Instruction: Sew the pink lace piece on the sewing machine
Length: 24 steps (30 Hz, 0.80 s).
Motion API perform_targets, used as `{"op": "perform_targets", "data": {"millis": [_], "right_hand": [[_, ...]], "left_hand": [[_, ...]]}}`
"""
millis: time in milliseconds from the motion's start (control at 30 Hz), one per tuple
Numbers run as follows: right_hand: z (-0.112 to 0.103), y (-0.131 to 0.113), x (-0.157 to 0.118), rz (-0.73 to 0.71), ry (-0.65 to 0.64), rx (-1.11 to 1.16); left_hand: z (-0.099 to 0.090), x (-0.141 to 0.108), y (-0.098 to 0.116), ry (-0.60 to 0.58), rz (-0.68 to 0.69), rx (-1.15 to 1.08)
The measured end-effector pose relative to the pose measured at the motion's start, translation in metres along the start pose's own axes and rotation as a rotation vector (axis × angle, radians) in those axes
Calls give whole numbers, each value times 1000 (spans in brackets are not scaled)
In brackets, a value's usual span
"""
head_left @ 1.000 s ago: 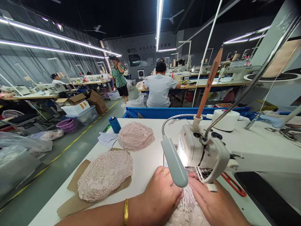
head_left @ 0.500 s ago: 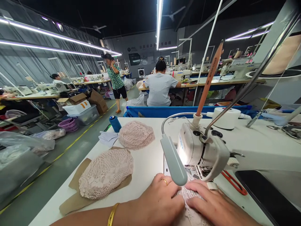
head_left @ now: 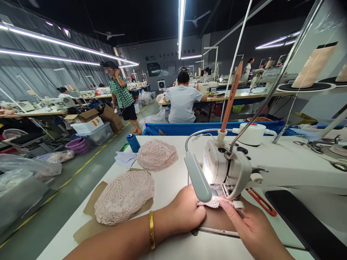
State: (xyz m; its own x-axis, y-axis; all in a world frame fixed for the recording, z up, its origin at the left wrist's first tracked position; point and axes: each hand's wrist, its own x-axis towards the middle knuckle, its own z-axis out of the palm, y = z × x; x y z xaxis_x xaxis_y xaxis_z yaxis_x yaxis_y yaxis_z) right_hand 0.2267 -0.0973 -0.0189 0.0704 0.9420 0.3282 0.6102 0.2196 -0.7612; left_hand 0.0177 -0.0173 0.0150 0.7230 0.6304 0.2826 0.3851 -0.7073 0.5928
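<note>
A strip of pink lace [head_left: 213, 203] lies under the head of the white sewing machine [head_left: 217, 162], partly hidden by the grey lamp [head_left: 198, 177]. My left hand [head_left: 187, 209], with a gold bangle at its wrist, is closed on the lace's left end. At the right, my right hand [head_left: 248, 220] pinches the lace between thumb and fingers, close to the needle area. On the left of the table, a lace cup pile [head_left: 124, 198] rests on brown pieces, and a second lace pile [head_left: 157, 155] sits behind it.
A blue thread spool [head_left: 133, 143] and white paper [head_left: 125, 159] sit at the table's left edge. An orange tool [head_left: 261, 202] and a black phone [head_left: 303, 224] lie at right. One person walks at left; another sits ahead.
My hands have moved up toward the machine, and the lace is now bunched between them rather than spread below. The walking person has come nearer. The view has shifted slightly.
</note>
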Motion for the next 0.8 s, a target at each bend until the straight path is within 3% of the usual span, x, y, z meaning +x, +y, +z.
{"op": "perform_targets", "data": {"millis": [200,433,600,700,800], "right_hand": [[3,-11,0,20,58,47],[2,-9,-1,5,64,41],[-1,-2,-3,-50,-2,43],[-6,1,-1,-197,-67,-34],[-12,1,2,-468,-210,-209]], "left_hand": [[-2,7,-2,-35,-64,-237],[-3,8,3,-65,-257,-579],[-2,6,8,-68,-258,-602],[2,0,6,-69,-166,-451],[4,-14,3,-40,65,-189]]}}
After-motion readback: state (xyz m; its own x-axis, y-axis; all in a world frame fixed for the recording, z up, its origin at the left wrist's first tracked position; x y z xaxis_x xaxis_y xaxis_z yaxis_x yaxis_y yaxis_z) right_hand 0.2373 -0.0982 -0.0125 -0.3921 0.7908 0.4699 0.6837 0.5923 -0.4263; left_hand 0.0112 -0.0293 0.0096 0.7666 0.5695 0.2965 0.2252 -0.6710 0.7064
